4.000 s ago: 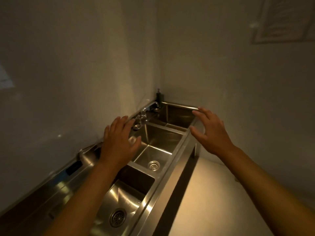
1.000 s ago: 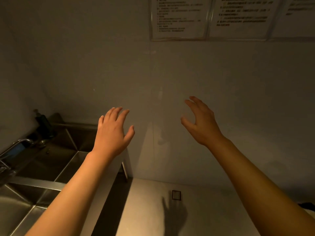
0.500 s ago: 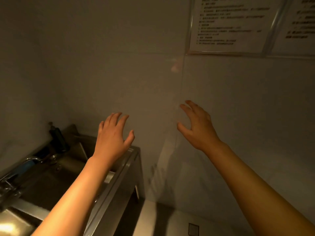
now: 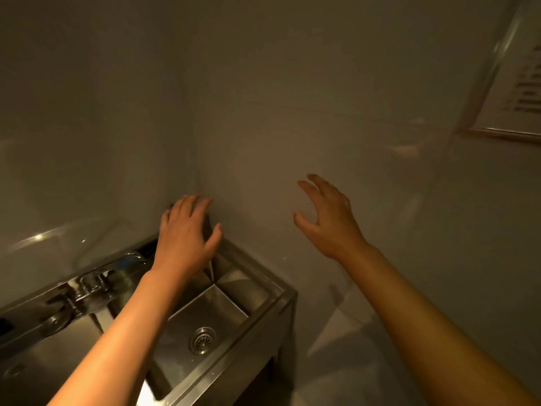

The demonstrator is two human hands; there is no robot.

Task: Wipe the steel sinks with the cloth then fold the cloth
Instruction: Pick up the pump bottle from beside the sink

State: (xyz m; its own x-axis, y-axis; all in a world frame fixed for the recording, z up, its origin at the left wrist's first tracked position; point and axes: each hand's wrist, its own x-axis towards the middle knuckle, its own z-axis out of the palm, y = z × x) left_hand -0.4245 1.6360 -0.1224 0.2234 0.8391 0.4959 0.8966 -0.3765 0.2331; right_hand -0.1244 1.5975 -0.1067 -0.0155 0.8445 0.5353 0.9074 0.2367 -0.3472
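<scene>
Over the end sink [image 4: 263, 291], left hand [image 4: 187, 234] is hovering nearest, right hand [image 4: 328, 218] floating wallside, both spread, empty; no cloth showing.

A steel sink unit [image 4: 272, 300] stands in the corner, tap [image 4: 96, 281] mounted behind.

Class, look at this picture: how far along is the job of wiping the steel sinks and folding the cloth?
Done: nothing that shows. In hand: nothing; the left hand hangs open over the end sink and the right hand is open in front of the wall. No cloth is in view. Left: getting a cloth, wiping the sinks, then folding it.
</scene>
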